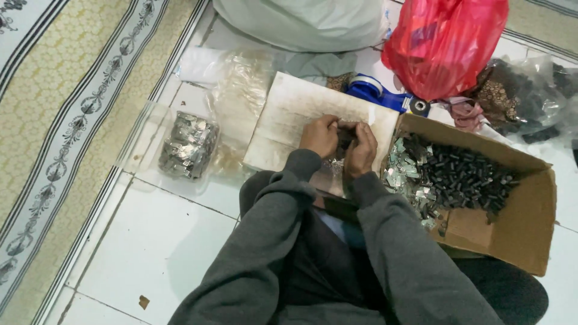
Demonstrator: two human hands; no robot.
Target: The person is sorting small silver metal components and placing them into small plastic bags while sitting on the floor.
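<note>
Your left hand [320, 136] and your right hand [361, 149] are curled shut around one small dark piece [345, 136], pinched between them just over the near edge of the white board [289, 114]. Right of the board sits a cardboard box [518, 222] full of little black and silver parts [451, 177]. Left of the board lies a clear bag of silver bits [188, 146] on the floor.

White floor tiles [168, 241] are catching soft light, and a patterned cream rug [54, 120] is lying along the left.
</note>
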